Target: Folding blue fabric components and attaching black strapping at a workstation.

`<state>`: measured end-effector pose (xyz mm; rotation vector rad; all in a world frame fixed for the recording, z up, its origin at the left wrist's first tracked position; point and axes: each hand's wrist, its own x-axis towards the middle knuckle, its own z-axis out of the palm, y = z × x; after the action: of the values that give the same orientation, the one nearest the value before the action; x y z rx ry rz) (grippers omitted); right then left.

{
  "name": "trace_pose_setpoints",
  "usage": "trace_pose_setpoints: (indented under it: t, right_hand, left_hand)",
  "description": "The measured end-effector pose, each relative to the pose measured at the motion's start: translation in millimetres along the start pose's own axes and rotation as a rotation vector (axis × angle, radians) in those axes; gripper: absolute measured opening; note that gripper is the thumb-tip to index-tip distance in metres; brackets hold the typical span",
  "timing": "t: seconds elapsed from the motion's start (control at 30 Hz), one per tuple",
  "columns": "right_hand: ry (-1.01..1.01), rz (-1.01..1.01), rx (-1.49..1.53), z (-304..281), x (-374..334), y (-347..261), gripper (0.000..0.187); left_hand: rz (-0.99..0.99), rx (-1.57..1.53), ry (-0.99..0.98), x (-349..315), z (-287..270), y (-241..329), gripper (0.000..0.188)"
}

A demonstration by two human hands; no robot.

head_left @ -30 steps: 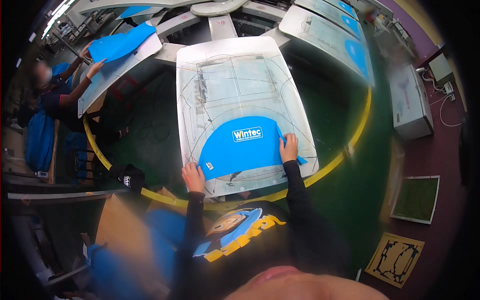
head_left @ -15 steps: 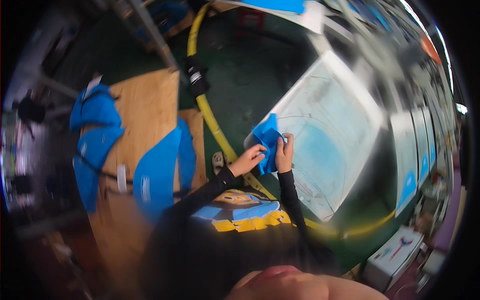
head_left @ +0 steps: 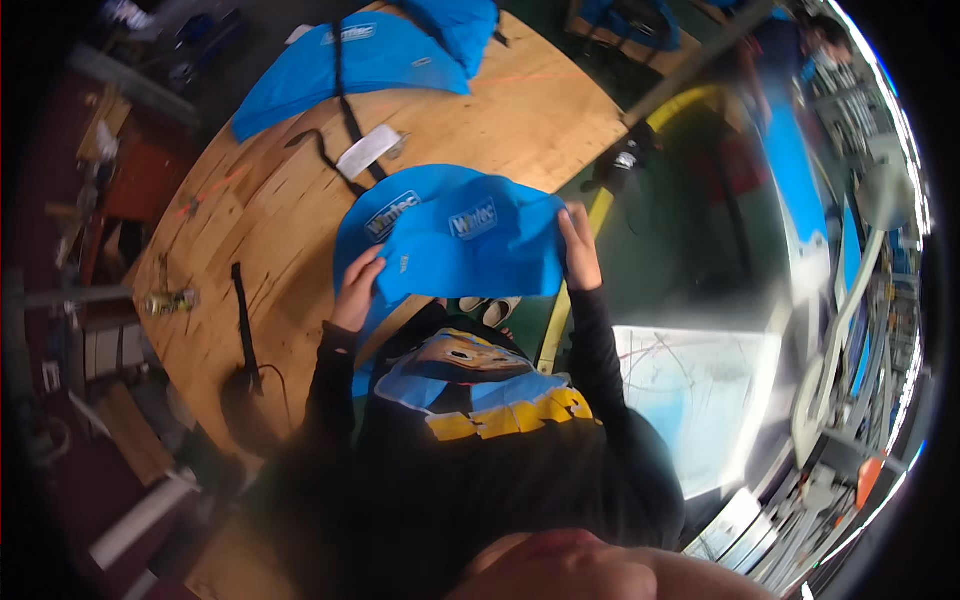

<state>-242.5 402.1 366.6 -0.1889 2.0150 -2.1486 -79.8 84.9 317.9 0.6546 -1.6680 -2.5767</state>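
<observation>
Between both hands hangs a blue fabric panel (head_left: 510, 255) with a printed label, spread out in front of my body. My left hand (head_left: 358, 288) grips its left edge. At the upper right corner, my right hand (head_left: 582, 250) pinches it with the thumb on the near side. Behind the held panel, a second blue panel (head_left: 362, 212) with a similar label lies at the edge of the wooden table (head_left: 500, 130); much of it is hidden. More blue panels (head_left: 390, 62) lie on the far part of the table, crossed by a black strap (head_left: 345, 115).
A white block (head_left: 368, 150) rests on the table beyond my left hand. Dark cords (head_left: 240, 310) lie on its left side. On the right stand a yellow hose-like band (head_left: 597, 215) and a pale white-framed board (head_left: 690, 400). Another person (head_left: 822, 45) is at the far right.
My view has swung left from the white-framed board toward the wooden table. The blue panel, bunched between my hands before, is now spread wide as my hands have moved apart.
</observation>
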Motion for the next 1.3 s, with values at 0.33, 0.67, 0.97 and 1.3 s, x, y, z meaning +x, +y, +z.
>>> trace_pose_setpoints:
  t: [0.33,0.67,0.97,1.3]
  right_hand:
    - [-0.41,0.084,-0.093,69,132,14,0.014]
    - [-0.335,-0.045,-0.982,16,165,150,0.028]
    - [-0.152,-0.128,-1.106,-3,186,102,0.017]
    - [-0.096,-0.167,-1.261,-19,173,109,0.025]
  left_hand:
    - [0.151,-0.051,0.397,-61,-96,-15,0.043]
    - [0.135,0.437,0.574,-48,-140,-131,0.032]
    - [0.257,0.387,0.584,7,-132,-149,0.028]
    - [0.22,0.617,0.665,2,-110,-139,0.03]
